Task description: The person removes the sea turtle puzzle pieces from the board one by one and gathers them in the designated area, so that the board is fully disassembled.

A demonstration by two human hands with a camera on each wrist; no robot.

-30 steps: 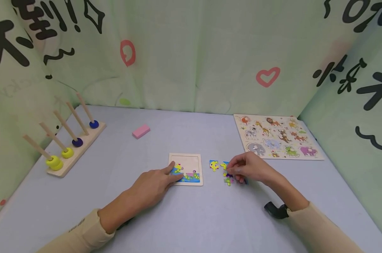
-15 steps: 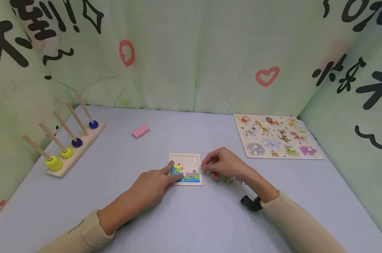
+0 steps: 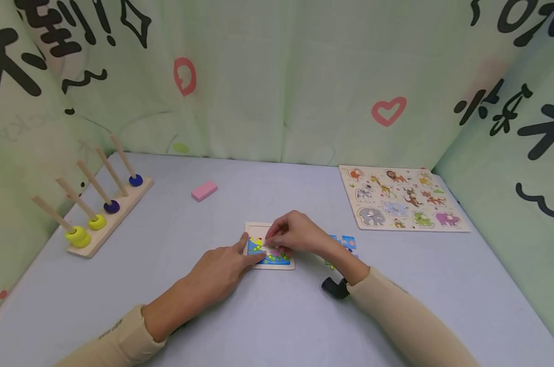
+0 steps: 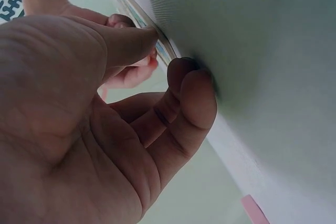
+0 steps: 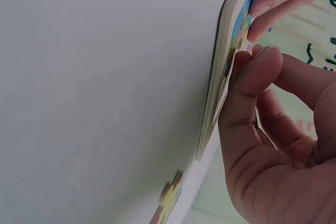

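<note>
A small wooden puzzle board lies on the table with blue, yellow and green pieces in its lower part. My left hand rests at its left side, index finger and thumb extended onto the frame. In the left wrist view, the thumb of my left hand touches the board's edge and the bent fingertips meet the tabletop. Over the middle of the board, my right hand pinches a small puzzle piece, mostly hidden by the fingertips. Seen from the right wrist, my right hand has thumb and finger together against the board.
Several loose puzzle pieces lie right of the board, partly behind my right forearm. A pink block sits further back. At the left stands a peg rack with yellow and blue rings. An animal puzzle lies at the back right.
My right hand has moved left from the loose pieces onto the board, and the yellow piece nearest the board has gone from its place. My left hand has stayed almost still.
</note>
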